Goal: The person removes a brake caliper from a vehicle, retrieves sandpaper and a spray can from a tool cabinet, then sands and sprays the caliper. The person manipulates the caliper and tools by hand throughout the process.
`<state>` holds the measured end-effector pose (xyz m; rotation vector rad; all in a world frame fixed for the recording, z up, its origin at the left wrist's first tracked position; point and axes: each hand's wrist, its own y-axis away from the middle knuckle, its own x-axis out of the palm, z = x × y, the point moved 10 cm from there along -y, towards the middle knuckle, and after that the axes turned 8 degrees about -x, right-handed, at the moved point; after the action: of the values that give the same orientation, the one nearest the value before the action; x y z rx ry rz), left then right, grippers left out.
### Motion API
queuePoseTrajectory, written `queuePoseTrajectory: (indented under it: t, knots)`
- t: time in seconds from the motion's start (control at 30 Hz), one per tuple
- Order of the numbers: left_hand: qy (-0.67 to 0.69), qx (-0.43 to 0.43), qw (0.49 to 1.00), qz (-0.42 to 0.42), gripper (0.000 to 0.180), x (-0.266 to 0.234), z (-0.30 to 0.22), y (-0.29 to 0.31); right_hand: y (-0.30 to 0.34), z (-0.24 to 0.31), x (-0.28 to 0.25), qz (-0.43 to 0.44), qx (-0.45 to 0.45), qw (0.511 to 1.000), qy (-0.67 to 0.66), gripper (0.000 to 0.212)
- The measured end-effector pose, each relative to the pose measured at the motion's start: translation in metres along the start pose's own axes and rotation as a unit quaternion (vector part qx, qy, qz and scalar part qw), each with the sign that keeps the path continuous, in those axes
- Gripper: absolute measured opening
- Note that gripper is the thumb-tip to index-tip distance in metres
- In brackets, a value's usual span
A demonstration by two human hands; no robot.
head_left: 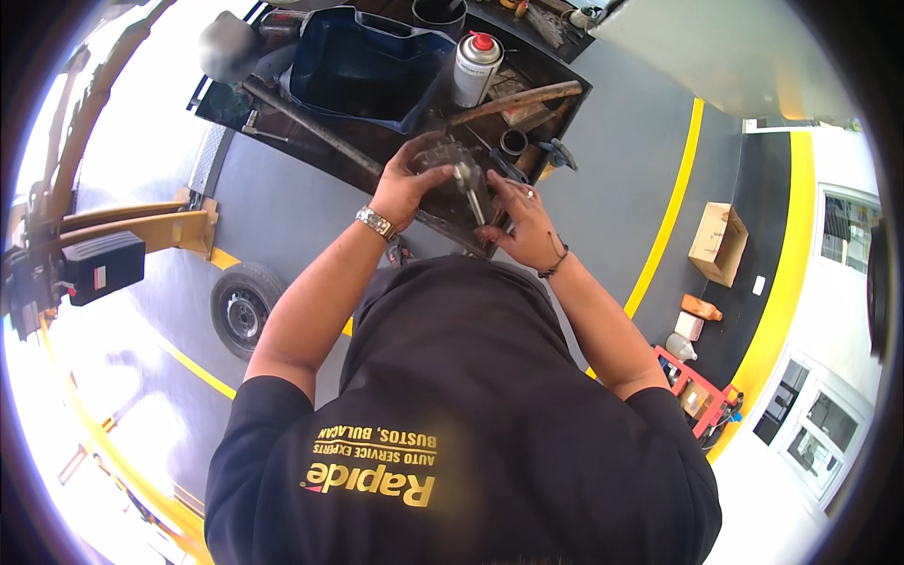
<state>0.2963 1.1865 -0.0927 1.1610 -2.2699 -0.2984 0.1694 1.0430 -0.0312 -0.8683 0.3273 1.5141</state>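
Note:
Both my hands are at the near edge of a dark work cart, on one greasy dark metal part (441, 158) that looks like a brake caliper. My left hand (411, 186) is closed round its left side, with the thumb lying across the top. A shiny metal pin (474, 202) stands out from the part toward me. My right hand (524, 224) has its fingers and thumb bent against the part's right side, by the pin. The part's underside is hidden by my fingers.
The cart (377, 151) bears a dark blue tub (363, 71), a spray can (477, 68) with a red top, a long metal bar (311, 127), a wooden-handled hammer (518, 102) and a ring-shaped part (513, 142). A wheel (247, 306) lies at left; an open cardboard box (718, 245) is at right.

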Motion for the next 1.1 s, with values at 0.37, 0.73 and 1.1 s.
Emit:
queuePoseTrajectory:
  t: [0.37, 0.73, 1.1]
  knots:
    - [0.316, -0.165, 0.934, -0.004, 0.063, 0.029, 0.040, 0.020, -0.074, 0.023, -0.039, -0.006, -0.029, 0.988, -0.153, 0.063]
    - [0.306, -0.143, 0.940, 0.051, 0.055, 0.030, 0.018, 0.031, -0.088, 0.048, -0.047, 0.038, -0.018, 0.993, -0.112, 0.064]
    - [-0.478, 0.417, 0.758, 0.152, 0.059, 0.104, -0.112, 0.105, -0.037, 0.009, -0.014, -0.070, -0.165, 0.982, 0.053, 0.051]
